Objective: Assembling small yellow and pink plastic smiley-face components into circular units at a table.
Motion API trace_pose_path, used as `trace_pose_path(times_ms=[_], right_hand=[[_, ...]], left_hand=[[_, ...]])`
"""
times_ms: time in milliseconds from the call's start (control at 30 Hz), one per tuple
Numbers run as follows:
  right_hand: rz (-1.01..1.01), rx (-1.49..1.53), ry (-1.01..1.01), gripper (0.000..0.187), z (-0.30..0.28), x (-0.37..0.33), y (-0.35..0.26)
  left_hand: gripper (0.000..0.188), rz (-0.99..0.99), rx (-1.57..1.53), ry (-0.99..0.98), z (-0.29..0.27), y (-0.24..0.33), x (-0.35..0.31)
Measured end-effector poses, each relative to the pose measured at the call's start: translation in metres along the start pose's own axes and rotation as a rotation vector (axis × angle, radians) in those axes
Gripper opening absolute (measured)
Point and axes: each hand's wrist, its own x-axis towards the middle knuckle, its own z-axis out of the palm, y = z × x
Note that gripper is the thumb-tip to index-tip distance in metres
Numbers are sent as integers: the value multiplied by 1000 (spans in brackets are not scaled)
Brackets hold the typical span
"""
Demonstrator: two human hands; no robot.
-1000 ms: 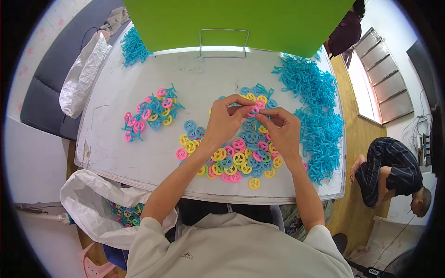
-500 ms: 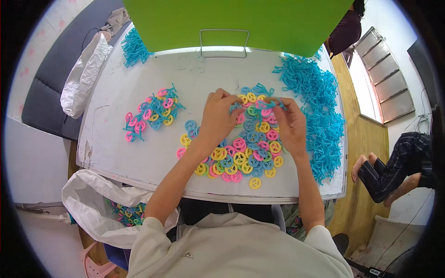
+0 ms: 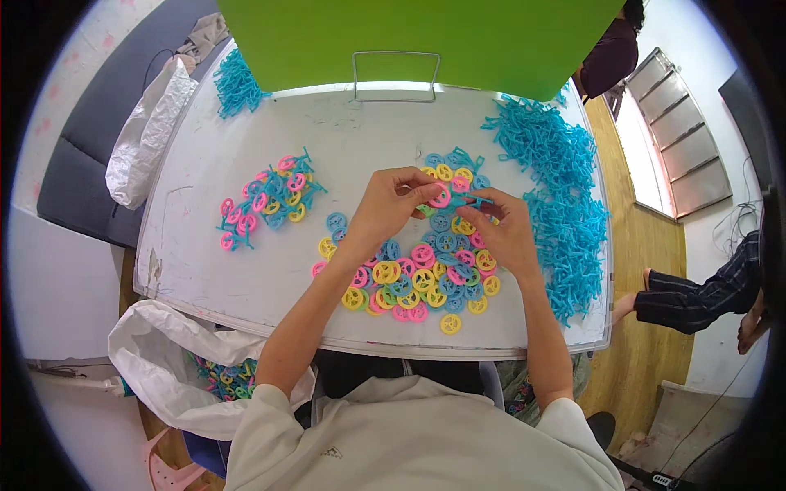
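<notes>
Between thumb and fingers, my left hand (image 3: 393,203) pinches a small pink plastic wheel (image 3: 440,195). Close beside it my right hand (image 3: 503,229) grips a teal plastic stick piece (image 3: 476,200), whose end points toward the wheel; whether the two touch I cannot tell. Both hands are just above a pile of loose plastic wheels (image 3: 423,280) in pink, yellow, blue and green. A large heap of teal stick pieces (image 3: 569,221) lies right of my right hand. At the left, a smaller group of wheels joined with teal sticks (image 3: 266,199) rests on the white table (image 3: 196,270).
A green panel (image 3: 327,41) with a wire handle (image 3: 397,53) stands at the table's far side. More teal sticks (image 3: 237,84) lie far left. A white sack (image 3: 155,352) of colourful pieces is below the left edge. Another person's legs (image 3: 696,290) show at right.
My hands have come together above the pile, and the pink wheel now shows in my left fingers beside the teal stick. The other person's legs at right have shifted.
</notes>
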Motion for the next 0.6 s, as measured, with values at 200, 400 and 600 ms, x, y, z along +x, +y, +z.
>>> trace_pose_path(times_ms=[200, 400, 600], right_hand=[[-1, 9, 17, 20, 3, 0, -2], [-108, -66, 93, 18, 10, -3, 2], [-342, -144, 155, 22, 12, -3, 9]], left_hand=[[20, -26, 1, 1, 3, 0, -2], [15, -47, -109, -6, 9, -14, 2], [12, -50, -201, 51, 16, -20, 1]])
